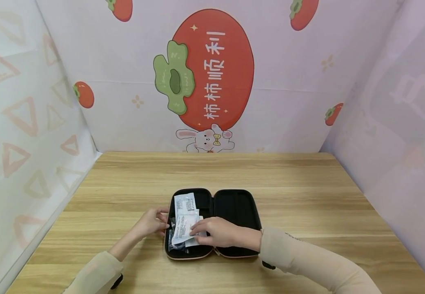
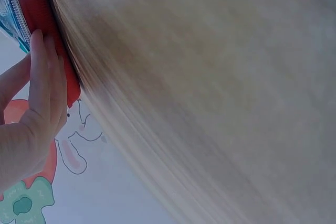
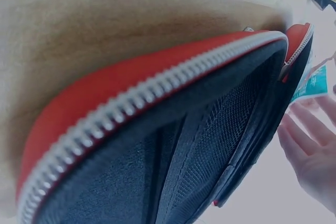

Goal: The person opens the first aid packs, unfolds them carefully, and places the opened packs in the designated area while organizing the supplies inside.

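Note:
An unfolded zip case [image 1: 236,208], black inside and red outside, lies on the table. In its left half are white printed packets [image 1: 184,226], overlapping one another, with a dark item in clear wrap [image 1: 177,245] beside them. My left hand [image 1: 151,222] rests at the case's left edge. In the left wrist view its fingers [image 2: 39,85] lie nearly straight along the red side [image 2: 58,61], up to the zip. Over the left half, my right hand [image 1: 214,232] pinches the right edge of the upper packet between thumb and fingers. A packet's teal end [image 3: 315,85] shows past the case rim in the right wrist view.
The case's right half [image 3: 205,145] has mesh pockets and a metal zip [image 3: 131,103] round its rim; my right forearm crosses it. Wooden tabletop [image 1: 300,196] surrounds the case. Patterned cloth walls [image 1: 285,114] stand behind and at both sides.

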A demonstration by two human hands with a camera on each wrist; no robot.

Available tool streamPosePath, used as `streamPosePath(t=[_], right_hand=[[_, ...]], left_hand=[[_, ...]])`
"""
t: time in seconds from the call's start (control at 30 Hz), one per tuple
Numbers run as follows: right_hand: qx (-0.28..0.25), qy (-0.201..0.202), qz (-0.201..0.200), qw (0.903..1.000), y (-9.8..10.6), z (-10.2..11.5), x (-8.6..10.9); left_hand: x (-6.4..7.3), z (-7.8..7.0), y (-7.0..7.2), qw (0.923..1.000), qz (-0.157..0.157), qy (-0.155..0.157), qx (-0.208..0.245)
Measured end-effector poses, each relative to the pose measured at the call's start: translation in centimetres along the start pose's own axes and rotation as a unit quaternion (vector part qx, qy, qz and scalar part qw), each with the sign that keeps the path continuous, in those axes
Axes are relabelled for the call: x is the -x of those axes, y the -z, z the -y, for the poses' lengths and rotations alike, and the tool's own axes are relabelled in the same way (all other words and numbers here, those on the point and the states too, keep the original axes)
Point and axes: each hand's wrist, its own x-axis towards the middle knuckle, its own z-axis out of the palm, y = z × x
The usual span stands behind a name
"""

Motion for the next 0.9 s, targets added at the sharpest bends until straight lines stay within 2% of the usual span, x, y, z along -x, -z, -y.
streamPosePath(t=[0.2,0.33,0.43,0.53,0.6,0.67,0.9], right_hand=[[-0.005,0.003,-0.043,0.9991,0.1,0.1,0.2],[0.011,0.009,-0.094,0.9954,0.3,0.2,0.4],[0.027,0.028,-0.159,0.9866,0.4,0.0,0.6],[0.028,0.059,-0.228,0.9715,0.7,-0.3,0.7],[0.014,0.068,-0.260,0.9631,0.9,-0.6,0.7],[-0.011,0.062,-0.279,0.9583,1.2,-0.8,0.8],[-0.116,-0.018,-0.297,0.9478,2.7,-1.2,0.9]], left_hand=[[-0.1,0.1,0.0,1.0000,-0.003,0.000,0.000],[-0.2,0.3,0.0,1.0000,0.001,-0.003,0.003],[-0.2,0.3,0.0,1.0000,0.002,-0.003,0.006],[-0.2,0.3,0.0,1.0000,0.002,-0.002,0.004],[-0.2,0.3,0.0,1.0000,0.000,-0.001,0.005],[-0.2,0.3,-0.1,1.0000,-0.002,0.000,0.003],[-0.1,0.2,-0.1,1.0000,0.001,-0.004,0.003]])
